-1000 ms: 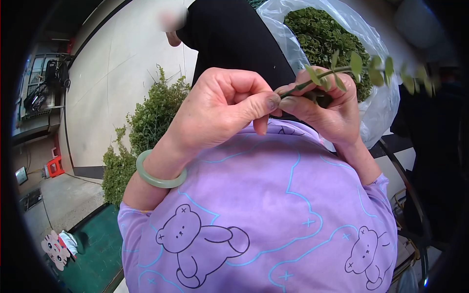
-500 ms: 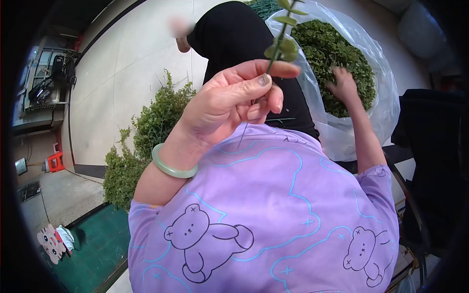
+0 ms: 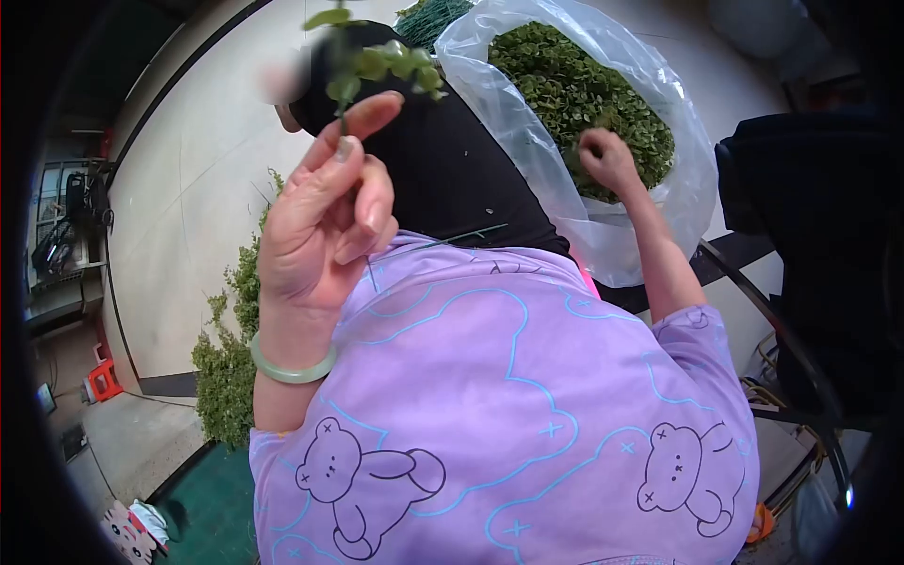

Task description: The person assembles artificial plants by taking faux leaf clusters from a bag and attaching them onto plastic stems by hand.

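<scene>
My left hand [image 3: 325, 212] is closed in a pinch on a green leafy stem [image 3: 372, 66], held up over my left leg. Round yellow-green leaves fill its upper part, and its thin lower end runs down past my fingers. My right hand [image 3: 610, 162] has curled fingers and is over the small green leaf sprigs [image 3: 589, 89] inside a clear plastic bag [image 3: 692, 179]. Whatever those fingers hold is too blurred to make out. A thin bare green stem [image 3: 480, 232] lies across my lap.
Bushy leafy stems [image 3: 226, 377] stand on my left. Behind the bag sits a bundle of thin green stems [image 3: 433, 21]. A black-covered object [image 3: 800, 207] is at the right, and a red stool-like item [image 3: 104, 379] is far left.
The view has shifted. My left hand still holds the leafy stem, now more upright. My right hand's fingers, spread on the leaf sprigs before, have curled in.
</scene>
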{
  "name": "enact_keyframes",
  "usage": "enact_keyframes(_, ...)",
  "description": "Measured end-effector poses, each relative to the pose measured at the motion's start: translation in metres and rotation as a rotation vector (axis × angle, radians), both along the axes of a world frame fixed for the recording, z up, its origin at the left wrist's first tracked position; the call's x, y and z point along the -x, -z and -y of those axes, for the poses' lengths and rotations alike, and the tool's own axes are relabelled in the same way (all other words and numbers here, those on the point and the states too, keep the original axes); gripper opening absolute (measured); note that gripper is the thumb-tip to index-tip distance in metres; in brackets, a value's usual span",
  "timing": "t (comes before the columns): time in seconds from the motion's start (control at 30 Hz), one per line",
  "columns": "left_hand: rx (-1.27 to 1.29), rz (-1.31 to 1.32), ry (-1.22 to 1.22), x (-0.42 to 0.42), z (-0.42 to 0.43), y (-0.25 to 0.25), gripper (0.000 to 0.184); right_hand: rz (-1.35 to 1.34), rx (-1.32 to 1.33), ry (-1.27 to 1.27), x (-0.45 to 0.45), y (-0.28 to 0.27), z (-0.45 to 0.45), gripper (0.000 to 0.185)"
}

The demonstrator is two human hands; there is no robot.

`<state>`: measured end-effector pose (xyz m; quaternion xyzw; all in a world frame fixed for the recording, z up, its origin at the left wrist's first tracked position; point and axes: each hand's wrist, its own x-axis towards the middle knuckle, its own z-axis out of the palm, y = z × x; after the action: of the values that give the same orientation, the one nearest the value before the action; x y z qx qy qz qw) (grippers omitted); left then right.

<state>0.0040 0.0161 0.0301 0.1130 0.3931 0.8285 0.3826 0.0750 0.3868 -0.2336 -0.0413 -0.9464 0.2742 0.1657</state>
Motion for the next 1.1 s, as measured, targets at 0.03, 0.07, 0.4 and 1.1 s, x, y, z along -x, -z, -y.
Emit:
enact_keyframes(0.03, -0.002, -0.017, 0.0, 0.003, 0.005, -0.001, 0.036, -0.044, 0.128, 0.081, 0.008, -0.015, 0.008, 0.012)
enact_keyframes(0.07, -0.001, -0.034, 0.004, 0.004, 0.008, -0.001, 0.037, -0.086, 0.258, 0.166, 0.013, -0.04, 0.014, 0.012)
enact_keyframes(0.4, 0.013, 0.096, -0.014, 0.003, -0.009, 0.009, 0.025, -0.038, 1.407, -0.505, -0.01, -0.23, 0.113, 0.004)
enact_keyframes(1.1, 0.181, -0.03, 0.096, -0.017, -0.011, 0.001, 0.036, -0.598, 1.376, -0.37, 0.046, -0.233, 0.188, 0.012)
